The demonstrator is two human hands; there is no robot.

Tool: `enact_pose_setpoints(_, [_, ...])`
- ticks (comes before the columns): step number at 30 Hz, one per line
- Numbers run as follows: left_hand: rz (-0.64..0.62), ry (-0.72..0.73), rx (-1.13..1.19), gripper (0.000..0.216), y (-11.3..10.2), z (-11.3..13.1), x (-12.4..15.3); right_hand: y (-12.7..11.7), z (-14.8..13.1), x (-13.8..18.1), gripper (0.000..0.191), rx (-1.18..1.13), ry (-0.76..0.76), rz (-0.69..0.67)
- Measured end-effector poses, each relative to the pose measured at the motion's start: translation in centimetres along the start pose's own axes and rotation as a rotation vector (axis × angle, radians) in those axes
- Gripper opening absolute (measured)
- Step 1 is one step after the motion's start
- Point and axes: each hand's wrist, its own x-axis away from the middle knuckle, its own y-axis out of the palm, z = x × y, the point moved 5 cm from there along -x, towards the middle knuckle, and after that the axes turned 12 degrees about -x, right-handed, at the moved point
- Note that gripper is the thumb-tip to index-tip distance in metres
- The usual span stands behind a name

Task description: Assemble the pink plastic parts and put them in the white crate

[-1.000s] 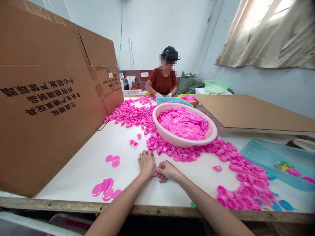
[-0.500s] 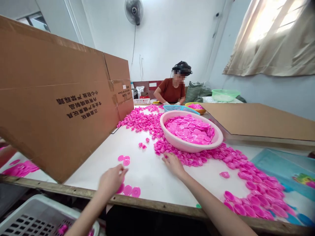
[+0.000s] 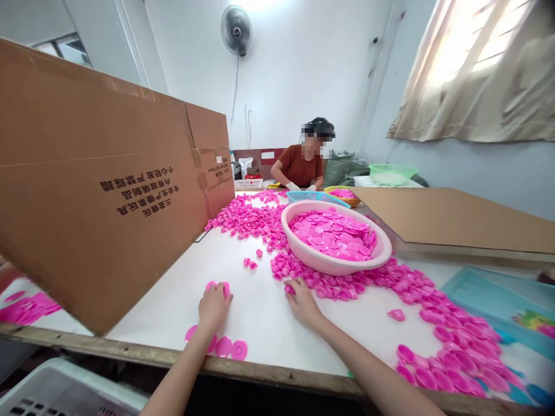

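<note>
My left hand (image 3: 214,306) reaches down over a few flat pink discs (image 3: 225,287) on the white tabletop, its fingers touching them and the thumb a little apart. More pink discs (image 3: 239,349) lie near the table's front edge, partly behind my left wrist. My right hand (image 3: 304,304) is closed, with a small pink plastic cup piece (image 3: 289,289) pinched at the fingertips. It rests at the near edge of a heap of small pink cup pieces (image 3: 333,286). Behind that heap stands a pale pink basin (image 3: 338,267) filled with pink discs (image 3: 329,231).
A large cardboard box (image 3: 108,202) stands on the left. A cardboard sheet (image 3: 459,216) and blue plastic tray (image 3: 498,306) lie to the right. Across the table a gloved person (image 3: 306,162) sits behind a blue basket (image 3: 318,198). A white crate (image 3: 65,387) is below, left.
My left hand has moved forward and slightly right onto the discs from nearer the table edge. My right hand stays almost in place beside the heap.
</note>
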Motion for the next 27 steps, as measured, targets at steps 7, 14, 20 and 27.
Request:
enact_pose_setpoints(7, [0.063,0.171,0.425,0.034,-1.6,4.4,-0.1,0.9,0.4,1.2,0.024,-0.219,0.055,-0.07])
enact_pose_setpoints(14, [-0.207,0.288,0.934,0.02,-0.3,12.2,1.2,0.7,1.6,0.6,0.024,-0.405,0.181,-0.005])
enact_pose_setpoints(20, [-0.169,0.304,0.77,0.014,1.0,12.7,1.8,1.6,2.6,0.5,0.019,-0.35,0.309,-0.065])
enact_pose_setpoints(27, [-0.307,0.387,0.677,0.015,0.8,12.9,0.7,2.2,3.8,0.3,0.015,-0.47,0.624,-0.289])
